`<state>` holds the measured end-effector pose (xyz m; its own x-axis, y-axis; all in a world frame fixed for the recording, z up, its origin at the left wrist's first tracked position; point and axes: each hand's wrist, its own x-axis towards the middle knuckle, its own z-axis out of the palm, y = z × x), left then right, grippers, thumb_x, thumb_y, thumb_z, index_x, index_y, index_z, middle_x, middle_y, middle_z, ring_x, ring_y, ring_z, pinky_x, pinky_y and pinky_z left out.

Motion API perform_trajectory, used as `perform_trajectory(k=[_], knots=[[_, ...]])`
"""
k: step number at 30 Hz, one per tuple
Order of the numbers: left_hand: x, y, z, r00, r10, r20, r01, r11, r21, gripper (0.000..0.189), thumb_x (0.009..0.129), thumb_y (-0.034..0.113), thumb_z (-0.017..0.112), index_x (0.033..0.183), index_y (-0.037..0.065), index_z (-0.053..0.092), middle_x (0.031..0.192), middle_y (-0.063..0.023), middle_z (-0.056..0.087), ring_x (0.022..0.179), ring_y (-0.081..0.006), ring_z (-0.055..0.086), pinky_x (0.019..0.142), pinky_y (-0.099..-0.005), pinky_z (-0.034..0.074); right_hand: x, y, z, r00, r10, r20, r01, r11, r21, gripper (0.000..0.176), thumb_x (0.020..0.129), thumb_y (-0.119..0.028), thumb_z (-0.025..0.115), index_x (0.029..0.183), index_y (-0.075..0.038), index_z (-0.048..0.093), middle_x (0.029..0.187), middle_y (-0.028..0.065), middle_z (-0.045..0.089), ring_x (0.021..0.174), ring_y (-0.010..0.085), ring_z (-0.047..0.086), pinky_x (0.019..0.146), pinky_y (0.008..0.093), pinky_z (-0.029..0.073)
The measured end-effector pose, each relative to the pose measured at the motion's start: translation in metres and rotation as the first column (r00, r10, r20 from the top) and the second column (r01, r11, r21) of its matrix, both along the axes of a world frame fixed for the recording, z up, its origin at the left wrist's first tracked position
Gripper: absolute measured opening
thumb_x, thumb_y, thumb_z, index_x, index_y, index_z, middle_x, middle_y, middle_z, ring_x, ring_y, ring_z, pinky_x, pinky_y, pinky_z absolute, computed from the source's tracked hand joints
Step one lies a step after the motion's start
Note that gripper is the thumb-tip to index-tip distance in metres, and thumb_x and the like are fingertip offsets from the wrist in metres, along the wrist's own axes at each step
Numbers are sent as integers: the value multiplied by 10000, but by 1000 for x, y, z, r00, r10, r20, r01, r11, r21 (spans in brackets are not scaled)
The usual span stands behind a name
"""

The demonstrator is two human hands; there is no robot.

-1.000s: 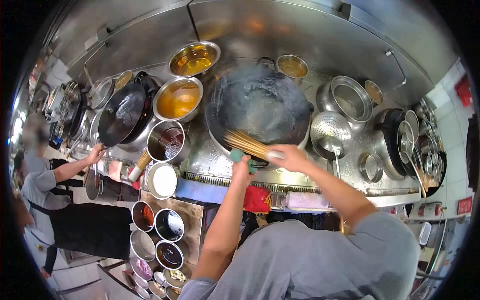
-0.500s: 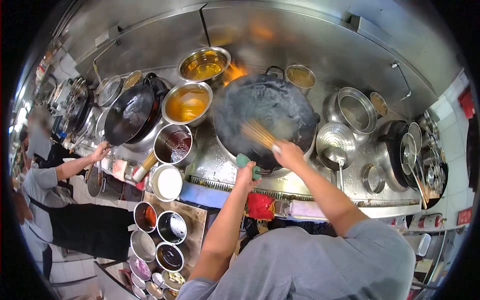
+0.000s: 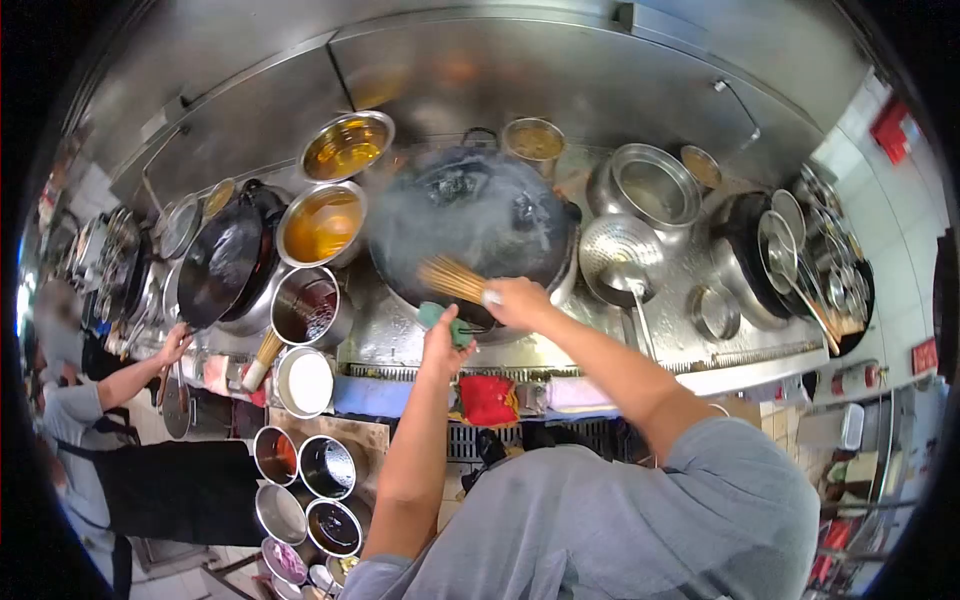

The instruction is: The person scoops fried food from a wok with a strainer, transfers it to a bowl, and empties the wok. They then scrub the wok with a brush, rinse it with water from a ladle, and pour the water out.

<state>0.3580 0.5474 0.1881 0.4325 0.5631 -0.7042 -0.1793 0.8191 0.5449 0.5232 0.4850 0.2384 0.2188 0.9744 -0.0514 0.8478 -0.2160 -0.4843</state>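
Note:
A large black wok [image 3: 455,215] sits on the burner in front of me, steaming, with wet patches on its inner surface. In my right hand [image 3: 520,303] is a bamboo wok brush [image 3: 452,280], its bristles pointing left over the wok's near side. My left hand [image 3: 442,345] is closed around a green cloth [image 3: 433,315] at the wok's near handle. A perforated strainer [image 3: 618,250] lies right of the wok, with a ladle [image 3: 630,285] resting on it.
Two bowls of yellow oil, the nearer bowl [image 3: 323,225] and the farther bowl [image 3: 349,147], stand left of the wok. Sauce pots [image 3: 327,467] are grouped lower left. Another person's hand [image 3: 176,343] reaches a second wok [image 3: 217,265]. A red cloth [image 3: 487,400] hangs at the front edge.
The camera view has shifted, so the stove appears farther left. The brush has come closer to the wok's near rim. Flames behind the wok no longer show.

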Motion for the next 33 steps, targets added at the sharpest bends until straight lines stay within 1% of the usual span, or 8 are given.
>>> perform_trajectory(k=[4,6,11,16,18,27,30,33], knots=[[2,1,17,1000,-1,12,1,1000,-21,236,760,249,608,916,113,495,817,-47,512,713,-211,502,594,-368,472,113,-43,34,949,-59,310,109,983,-148,192,720,-151,540,875,-82,629,861,144,636,789,325,616,701,431,494],[6,9,-7,1000,-15,-1,15,1000,-13,221,755,221,596,914,107,493,808,-54,508,690,-215,499,585,-363,473,157,-28,55,821,-304,483,312,948,65,197,743,-175,528,874,-73,635,857,182,633,832,337,616,692,419,502],[3,8,-9,992,-49,-114,61,993,106,200,729,155,573,888,73,481,786,-85,497,633,-223,495,527,-358,459,193,-29,48,822,-567,-58,540,742,397,361,726,-290,579,1026,-93,617,1008,194,604,942,337,580,789,402,464],[-33,-16,18,973,-56,-223,101,975,198,240,723,193,599,910,106,476,814,-66,497,666,-198,489,532,-353,435,163,-94,32,819,-535,-208,572,734,365,451,694,-278,654,1105,-107,582,996,175,620,917,287,600,789,358,460],[-44,-12,25,963,-57,-264,122,965,234,240,724,196,599,909,99,481,797,-64,504,646,-196,492,507,-349,430,140,-120,40,697,-574,-430,665,741,89,420,708,-233,669,1102,-110,589,931,151,639,831,216,614,750,318,466],[-61,15,97,849,0,-528,326,787,524,356,691,234,611,957,28,496,769,-75,522,671,-199,528,483,-355,421,27,-150,44,835,-277,-475,394,904,166,369,775,-195,654,1120,-91,575,962,72,630,816,144,585,728,270,464],[-69,27,96,772,256,-582,360,577,733,455,625,223,632,966,-41,486,917,-177,576,842,-273,556,790,-325,416,-3,-131,12,869,-209,-448,314,933,175,413,747,-263,659,1138,-162,571,1056,148,607,972,276,584,848,340,451],[-78,30,113,724,413,-553,408,390,825,428,631,220,629,937,-35,472,880,-199,569,834,-292,554,767,-345,422,-42,-113,9,907,-232,-352,289,950,121,439,761,-268,623,1179,-174,533,1039,173,603,940,316,587,822,369,465]])
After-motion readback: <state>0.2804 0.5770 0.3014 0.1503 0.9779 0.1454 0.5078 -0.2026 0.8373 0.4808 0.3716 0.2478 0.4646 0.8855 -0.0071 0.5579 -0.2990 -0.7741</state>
